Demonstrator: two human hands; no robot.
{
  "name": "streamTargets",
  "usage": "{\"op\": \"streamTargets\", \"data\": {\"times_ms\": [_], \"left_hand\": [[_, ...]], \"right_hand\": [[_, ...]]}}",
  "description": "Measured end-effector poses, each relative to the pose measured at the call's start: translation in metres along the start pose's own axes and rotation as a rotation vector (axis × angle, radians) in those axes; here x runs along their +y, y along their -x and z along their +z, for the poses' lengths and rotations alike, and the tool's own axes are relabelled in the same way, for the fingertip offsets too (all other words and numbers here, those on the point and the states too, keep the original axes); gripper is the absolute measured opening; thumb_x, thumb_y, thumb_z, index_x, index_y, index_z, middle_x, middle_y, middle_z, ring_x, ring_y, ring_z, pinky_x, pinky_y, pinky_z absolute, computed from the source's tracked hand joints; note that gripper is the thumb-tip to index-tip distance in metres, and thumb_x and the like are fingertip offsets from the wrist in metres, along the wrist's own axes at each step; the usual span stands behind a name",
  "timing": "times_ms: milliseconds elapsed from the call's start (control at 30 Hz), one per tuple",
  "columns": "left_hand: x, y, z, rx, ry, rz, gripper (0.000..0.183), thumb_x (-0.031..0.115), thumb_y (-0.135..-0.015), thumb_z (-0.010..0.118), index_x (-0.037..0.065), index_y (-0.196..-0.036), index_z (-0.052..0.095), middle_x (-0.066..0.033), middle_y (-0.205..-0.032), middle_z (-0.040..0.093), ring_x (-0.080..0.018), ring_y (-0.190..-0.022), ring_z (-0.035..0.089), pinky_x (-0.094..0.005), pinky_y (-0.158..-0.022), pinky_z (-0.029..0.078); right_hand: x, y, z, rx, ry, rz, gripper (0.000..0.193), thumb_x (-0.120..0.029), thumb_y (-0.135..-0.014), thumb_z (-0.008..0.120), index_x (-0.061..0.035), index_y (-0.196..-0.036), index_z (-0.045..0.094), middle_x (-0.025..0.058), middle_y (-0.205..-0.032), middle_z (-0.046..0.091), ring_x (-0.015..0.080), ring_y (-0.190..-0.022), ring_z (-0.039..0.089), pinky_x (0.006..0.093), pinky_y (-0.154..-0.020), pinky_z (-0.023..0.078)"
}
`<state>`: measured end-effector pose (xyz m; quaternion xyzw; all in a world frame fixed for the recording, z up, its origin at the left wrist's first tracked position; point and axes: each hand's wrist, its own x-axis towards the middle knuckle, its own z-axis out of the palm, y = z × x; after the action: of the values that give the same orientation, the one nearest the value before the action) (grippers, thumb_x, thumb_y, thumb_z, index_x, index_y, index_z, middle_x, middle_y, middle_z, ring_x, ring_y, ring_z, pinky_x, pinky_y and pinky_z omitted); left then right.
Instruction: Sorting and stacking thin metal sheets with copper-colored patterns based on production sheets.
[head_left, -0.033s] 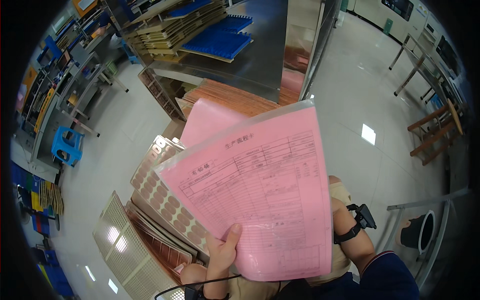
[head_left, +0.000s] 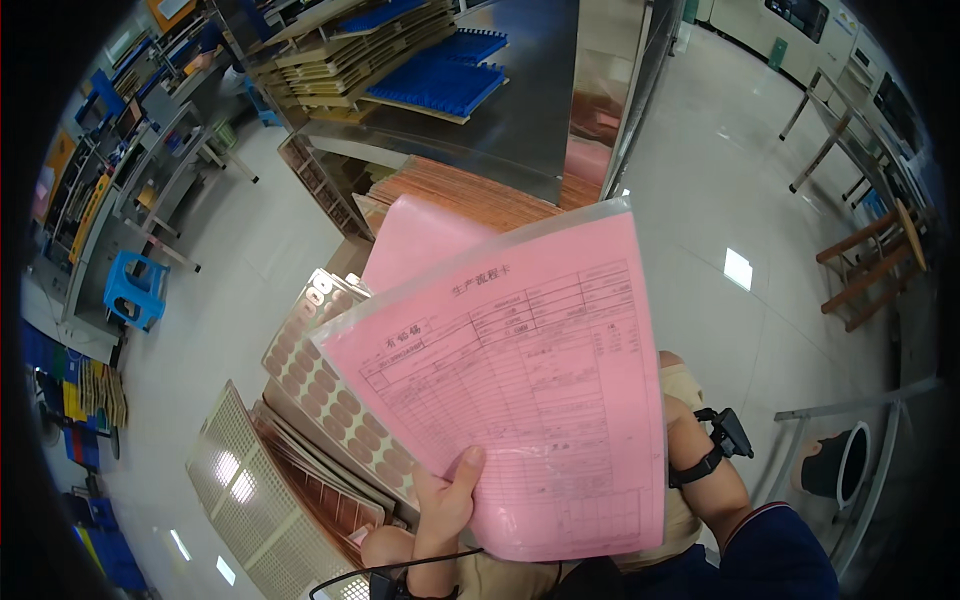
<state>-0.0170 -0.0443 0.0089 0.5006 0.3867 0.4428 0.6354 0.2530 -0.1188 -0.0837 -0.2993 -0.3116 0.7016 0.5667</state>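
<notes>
My left hand (head_left: 449,498) grips the lower left edge of a pink printed form (head_left: 560,400) in a clear plastic sleeve, thumb on the front. The form is held tilted in front of me and covers much of the middle of the view. My right forearm (head_left: 708,475), with a black strap and small device on it, goes behind the form; the right hand and its fingers are hidden there. Another pink sheet (head_left: 425,240) shows behind the form's upper edge. Left of the form stand a panel with rows of oval shapes (head_left: 335,385) and a perforated panel (head_left: 245,500).
A metal cart (head_left: 500,110) ahead carries stacked trays with blue inserts (head_left: 435,85); below them lie many thin brown boards (head_left: 450,190). A blue stool (head_left: 135,290) and workbenches are at left. A wooden stool (head_left: 875,265) and a metal frame (head_left: 850,410) are at right.
</notes>
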Motion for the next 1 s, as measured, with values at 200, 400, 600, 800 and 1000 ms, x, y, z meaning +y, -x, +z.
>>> {"op": "streamTargets", "data": {"times_ms": [200,400,600,800,1000], "left_hand": [[-0.004,0.002,-0.004,0.05,-0.056,0.014,0.029,0.009,-0.085,0.061,-0.009,-0.107,0.055,-0.0105,-0.1,0.062,-0.016,-0.09,0.057,-0.0284,-0.081,0.045],[-0.009,-0.001,-0.007,0.021,-0.088,-0.099,0.027,0.016,-0.086,0.061,-0.007,-0.101,0.059,-0.0091,-0.088,0.064,-0.0127,-0.08,0.058,-0.0262,-0.073,0.047],[-0.014,-0.005,-0.013,-0.104,-0.143,-0.159,0.028,0.017,-0.088,0.058,-0.006,-0.104,0.059,-0.0121,-0.089,0.065,-0.0139,-0.081,0.06,-0.0284,-0.072,0.047],[-0.013,-0.005,-0.022,-0.187,-0.074,-0.183,0.028,0.015,-0.088,0.059,-0.007,-0.105,0.058,-0.0098,-0.092,0.064,-0.0134,-0.084,0.059,-0.0264,-0.072,0.048],[-0.02,-0.007,-0.027,-0.115,-0.14,0.075,0.03,0.015,-0.087,0.058,-0.006,-0.108,0.057,-0.0103,-0.093,0.064,-0.0159,-0.088,0.06,-0.0279,-0.078,0.046]], "right_hand": [[0.018,0.01,-0.018,0.0,0.11,0.062,0.065,-0.021,-0.08,0.068,0.0044,-0.131,0.037,0.0096,-0.128,0.047,0.0185,-0.115,0.045,0.0324,-0.095,0.039],[0.007,0.029,-0.003,0.078,0.079,0.029,0.063,-0.024,-0.081,0.066,0.0039,-0.131,0.039,0.0097,-0.128,0.048,0.0191,-0.114,0.046,0.0328,-0.095,0.04],[0.006,0.028,0.011,0.164,0.049,-0.017,0.061,-0.027,-0.083,0.064,0.0033,-0.13,0.04,0.0098,-0.127,0.049,0.0197,-0.113,0.048,0.0331,-0.095,0.04],[0.005,0.023,0.017,0.266,0.013,-0.098,0.059,-0.03,-0.085,0.061,0.0028,-0.13,0.042,0.0099,-0.126,0.05,0.0203,-0.112,0.049,0.0335,-0.094,0.041],[0.002,0.005,0.028,0.331,-0.034,-0.181,0.058,-0.033,-0.086,0.059,0.0023,-0.129,0.043,0.01,-0.126,0.051,0.0209,-0.111,0.05,0.0339,-0.094,0.041]]}}
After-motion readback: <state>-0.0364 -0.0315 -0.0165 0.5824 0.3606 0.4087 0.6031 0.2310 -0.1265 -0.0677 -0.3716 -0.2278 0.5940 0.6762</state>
